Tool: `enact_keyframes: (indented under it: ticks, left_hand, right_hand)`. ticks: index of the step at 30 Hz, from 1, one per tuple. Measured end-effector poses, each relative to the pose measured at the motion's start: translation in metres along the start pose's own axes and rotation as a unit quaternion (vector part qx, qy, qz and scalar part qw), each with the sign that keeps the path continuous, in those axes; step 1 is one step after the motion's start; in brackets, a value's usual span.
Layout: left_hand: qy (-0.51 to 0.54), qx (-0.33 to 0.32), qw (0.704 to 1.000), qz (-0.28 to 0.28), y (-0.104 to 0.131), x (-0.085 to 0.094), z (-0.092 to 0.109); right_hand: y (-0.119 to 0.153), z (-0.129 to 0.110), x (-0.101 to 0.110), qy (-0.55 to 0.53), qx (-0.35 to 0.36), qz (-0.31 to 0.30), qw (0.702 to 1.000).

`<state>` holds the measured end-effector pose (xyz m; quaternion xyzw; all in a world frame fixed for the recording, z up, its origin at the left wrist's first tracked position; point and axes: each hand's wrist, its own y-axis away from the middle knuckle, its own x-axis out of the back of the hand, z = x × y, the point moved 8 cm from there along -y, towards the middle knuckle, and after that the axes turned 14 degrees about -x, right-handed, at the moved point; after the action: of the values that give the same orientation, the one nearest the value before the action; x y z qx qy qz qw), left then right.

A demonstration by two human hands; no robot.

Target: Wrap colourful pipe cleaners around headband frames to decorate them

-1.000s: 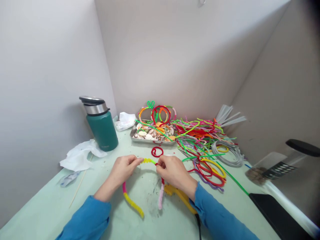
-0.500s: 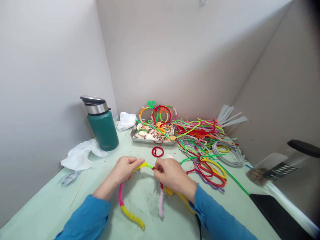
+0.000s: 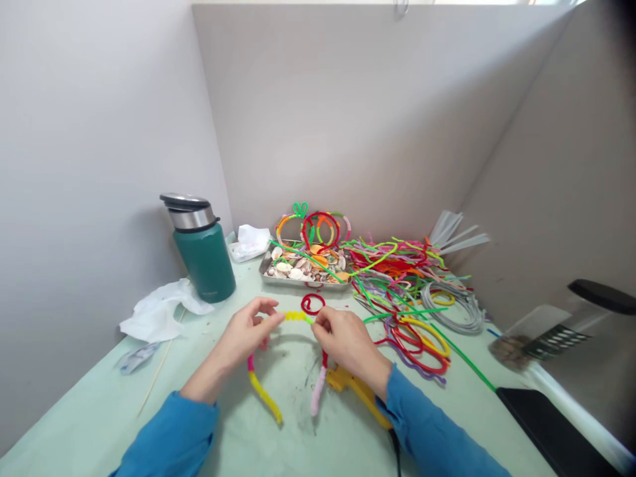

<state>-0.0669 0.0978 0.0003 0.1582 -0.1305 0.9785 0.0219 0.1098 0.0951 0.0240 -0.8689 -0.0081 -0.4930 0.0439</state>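
A headband-like arc wrapped in pipe cleaner (image 3: 265,397) is held up over the table, with yellow and pink on its left leg, red and pale pink on its right. Along its top runs a coiled yellow stretch with a bit of green. My left hand (image 3: 248,331) pinches the arc at the left end of the yellow coil. At the green end, my right hand (image 3: 345,334) has its thumb and fingers closed on the band. Just beyond lies a red pipe cleaner ring (image 3: 313,304). A yellow glue gun (image 3: 360,391) lies partly under my right forearm.
Behind stands a metal tray (image 3: 304,285) of shells with coloured hoops. Pipe cleaners (image 3: 397,262) are heaped at the right, near a grey wire coil (image 3: 454,308), a clear jar (image 3: 536,334) and a black object (image 3: 551,430). A green bottle (image 3: 205,262) and tissues (image 3: 159,310) are left.
The band's legs have swung slightly inward and up. My left fingers have spread somewhat, showing more of the yellow coil, and my right hand has shifted slightly right. The camera view has tilted slightly.
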Motion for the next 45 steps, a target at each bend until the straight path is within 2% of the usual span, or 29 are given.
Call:
enact_keyframes:
  ticks: [3,7,15,18,21,25,32,36,39,45]
  left_hand:
    - [-0.01,-0.041,0.999,0.004,-0.002,0.001,0.003]
    - [-0.05,-0.058,0.997,0.01,-0.002,0.001,-0.002]
    - [-0.134,-0.091,0.986,-0.04,0.002,-0.01,0.011]
    - [-0.196,-0.17,0.965,-0.021,0.004,-0.009,0.024]
    - [-0.252,-0.276,0.928,-0.005,0.009,-0.011,0.039]
    - [-0.286,-0.329,0.9,-0.011,0.013,-0.014,0.044]
    - [-0.282,-0.312,0.907,-0.017,0.013,-0.015,0.043]
    - [-0.262,-0.241,0.934,-0.023,0.01,-0.013,0.037]
    - [-0.251,-0.199,0.947,-0.028,0.008,-0.013,0.032]
    - [-0.255,-0.218,0.942,-0.023,0.008,-0.016,0.033]
  right_hand:
    - [-0.003,0.004,0.003,-0.009,-0.016,0.013,1.0]
    - [-0.002,0.002,0.0,-0.044,0.001,0.013,0.999]
    - [0.0,-0.003,-0.004,-0.128,0.018,-0.004,0.992]
    - [-0.001,-0.002,-0.002,-0.141,0.006,0.002,0.99]
    - [-0.004,0.002,-0.002,-0.156,-0.018,-0.009,0.987]
    - [-0.007,0.004,-0.004,-0.18,-0.042,-0.039,0.982]
    - [-0.011,0.012,-0.015,-0.227,-0.066,-0.072,0.969]
    - [-0.013,0.014,-0.021,-0.272,-0.077,-0.1,0.954]
    - [-0.011,0.012,-0.02,-0.254,-0.074,-0.096,0.959]
    - [0.004,-0.01,-0.005,-0.171,0.047,-0.019,0.984]
